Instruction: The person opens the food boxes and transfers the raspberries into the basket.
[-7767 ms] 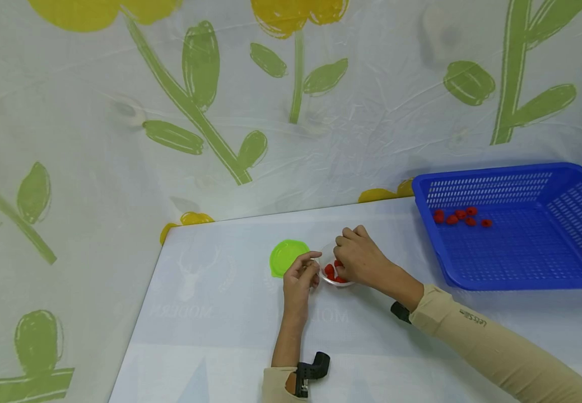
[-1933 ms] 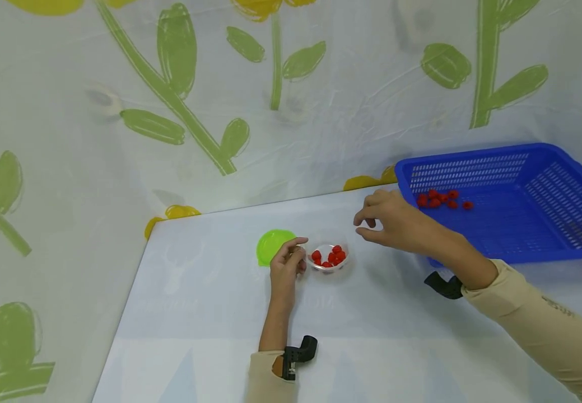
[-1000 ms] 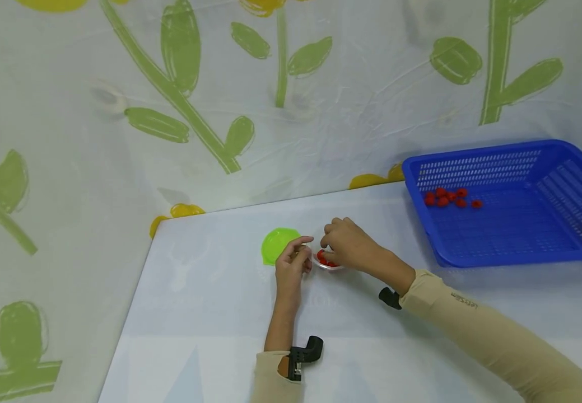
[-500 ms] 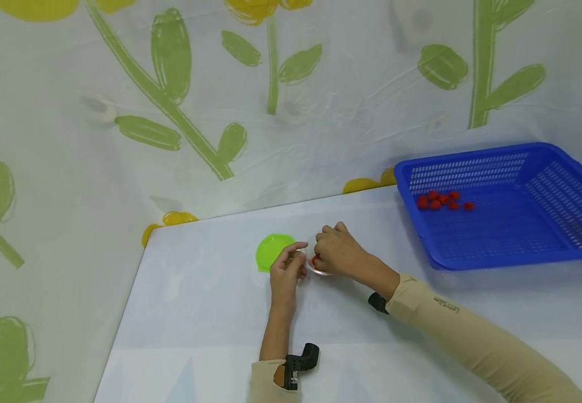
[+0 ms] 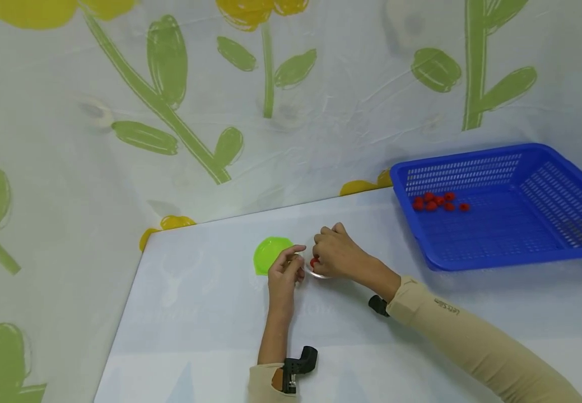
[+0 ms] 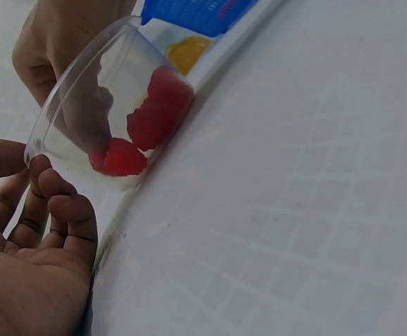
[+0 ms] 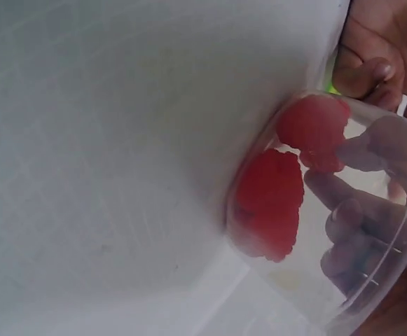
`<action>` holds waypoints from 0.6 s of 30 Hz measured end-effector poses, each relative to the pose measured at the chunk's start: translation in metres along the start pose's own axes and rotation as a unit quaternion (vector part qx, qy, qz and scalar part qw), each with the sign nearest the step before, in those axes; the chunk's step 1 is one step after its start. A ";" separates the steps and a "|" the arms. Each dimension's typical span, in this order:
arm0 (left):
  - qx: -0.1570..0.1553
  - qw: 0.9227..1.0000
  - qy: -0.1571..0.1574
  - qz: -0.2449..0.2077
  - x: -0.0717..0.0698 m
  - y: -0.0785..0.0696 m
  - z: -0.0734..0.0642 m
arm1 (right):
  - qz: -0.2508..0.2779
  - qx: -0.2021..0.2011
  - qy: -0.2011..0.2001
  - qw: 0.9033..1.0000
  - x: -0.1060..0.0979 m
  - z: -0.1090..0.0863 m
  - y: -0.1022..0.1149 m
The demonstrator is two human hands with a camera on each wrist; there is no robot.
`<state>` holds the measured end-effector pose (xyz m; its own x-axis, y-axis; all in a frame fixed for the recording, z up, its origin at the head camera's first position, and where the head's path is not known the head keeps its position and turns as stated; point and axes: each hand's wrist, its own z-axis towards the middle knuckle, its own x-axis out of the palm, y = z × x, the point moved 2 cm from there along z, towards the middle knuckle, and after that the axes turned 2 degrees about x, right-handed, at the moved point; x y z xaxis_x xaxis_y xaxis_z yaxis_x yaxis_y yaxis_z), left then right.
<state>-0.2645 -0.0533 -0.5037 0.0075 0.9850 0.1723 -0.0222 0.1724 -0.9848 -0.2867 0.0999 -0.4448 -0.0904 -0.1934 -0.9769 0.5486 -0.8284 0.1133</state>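
A clear plastic cup with several red raspberries in it stands on the white table. My left hand pinches the cup's rim at its left side, as the left wrist view shows up close. My right hand reaches down into the cup from the right. Its thumb and finger pinch a raspberry near the cup's bottom. More raspberries lie beside that one against the cup wall. In the head view the right hand hides most of the cup.
A bright green lid lies just left of the cup, partly behind the left hand. On the right stands a blue perforated basket with several raspberries in its left corner. A flower-patterned curtain hangs behind the table.
My right hand was raised between cup and basket about two seconds ago; it has come left and down into the cup. The basket's raspberry cluster has grown since the oldest frame. My left hand stays.
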 end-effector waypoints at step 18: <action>0.017 0.999 -0.002 0.047 -0.002 0.003 0.000 | 0.066 0.017 -0.081 0.994 -0.067 -0.034 -0.030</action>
<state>-0.2642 -0.0544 -0.5070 -0.0003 0.9969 0.0783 -0.0566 0.0782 -0.9953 -0.2688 0.1551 -0.3885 -0.1544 -0.3821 -0.9111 0.5361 -0.8070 0.2476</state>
